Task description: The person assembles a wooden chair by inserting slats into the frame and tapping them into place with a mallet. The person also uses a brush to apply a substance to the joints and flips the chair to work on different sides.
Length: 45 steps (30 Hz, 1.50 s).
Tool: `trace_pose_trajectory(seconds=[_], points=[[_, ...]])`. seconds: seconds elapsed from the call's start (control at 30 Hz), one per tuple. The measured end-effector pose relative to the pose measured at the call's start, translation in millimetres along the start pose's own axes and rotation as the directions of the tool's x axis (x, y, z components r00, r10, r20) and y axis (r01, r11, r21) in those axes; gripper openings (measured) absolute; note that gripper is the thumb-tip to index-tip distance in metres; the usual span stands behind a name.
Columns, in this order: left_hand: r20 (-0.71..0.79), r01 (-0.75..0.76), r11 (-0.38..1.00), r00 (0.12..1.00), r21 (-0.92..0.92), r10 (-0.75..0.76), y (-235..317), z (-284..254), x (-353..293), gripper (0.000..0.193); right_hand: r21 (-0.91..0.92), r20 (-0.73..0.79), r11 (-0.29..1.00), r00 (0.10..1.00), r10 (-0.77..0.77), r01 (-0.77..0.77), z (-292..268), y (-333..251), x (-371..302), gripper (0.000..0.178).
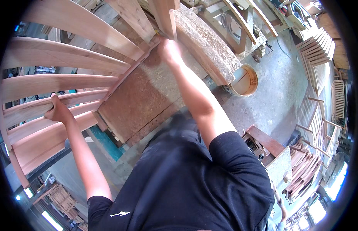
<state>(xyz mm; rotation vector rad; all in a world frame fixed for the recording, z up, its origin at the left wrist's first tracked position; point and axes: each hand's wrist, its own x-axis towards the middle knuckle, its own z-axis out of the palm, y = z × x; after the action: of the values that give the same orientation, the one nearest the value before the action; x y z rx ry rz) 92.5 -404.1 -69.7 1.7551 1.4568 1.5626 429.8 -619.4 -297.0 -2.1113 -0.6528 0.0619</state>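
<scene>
A large slatted wooden frame (63, 81) stands at the left, its pale slats running between two rails. My left hand (59, 110) is closed around one of the lower slats, thumb over its edge. At the frame's far corner is my right hand (170, 52), smeared by motion and held against the rail end beside an upright wooden post (165, 17). Its fingertips are hidden, and a small yellowish spot shows next to them. Beneath the frame lies a brown wooden worktop (144, 96).
A thick, sawdust-covered wooden beam (206, 38) lies right of my right hand, with a round tub (250, 81) at its end. Stacked wooden parts (317, 50) and slatted pieces (302, 173) stand at the right. Another person's arm (282, 210) shows at the lower right.
</scene>
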Motion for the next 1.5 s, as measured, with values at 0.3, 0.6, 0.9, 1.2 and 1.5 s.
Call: trace_pose_trajectory(seconds=[0.3,0.6,0.9,1.2,1.5], points=[[0.028,0.012,0.998,1.0,-0.054,-0.011,-7,-1,6,0.06,-0.186,0.091,0.965,0.975,0.204,-0.185,-43,-25,-11,0.018],[0.02,-0.01,0.998,1.0,-0.063,0.012,-4,-3,-2,0.048,-0.216,0.152,0.973,0.982,0.113,-0.079,-38,-34,-5,0.024],[0.044,-0.014,0.997,0.999,-0.07,0.017,-20,-5,13,0.048,-0.207,0.055,0.972,0.99,0.127,-0.113,-53,-15,-41,0.014],[0.177,-0.067,0.995,0.981,-0.069,0.078,-19,-4,-36,0.058,-0.213,0.373,0.923,0.846,0.38,-0.32,-224,33,-246,0.027],[0.752,-0.284,0.793,0.261,-0.539,0.605,156,94,-371,0.061,-0.089,-0.143,0.479,0.487,0.862,-0.873,-345,209,-360,0.038]])
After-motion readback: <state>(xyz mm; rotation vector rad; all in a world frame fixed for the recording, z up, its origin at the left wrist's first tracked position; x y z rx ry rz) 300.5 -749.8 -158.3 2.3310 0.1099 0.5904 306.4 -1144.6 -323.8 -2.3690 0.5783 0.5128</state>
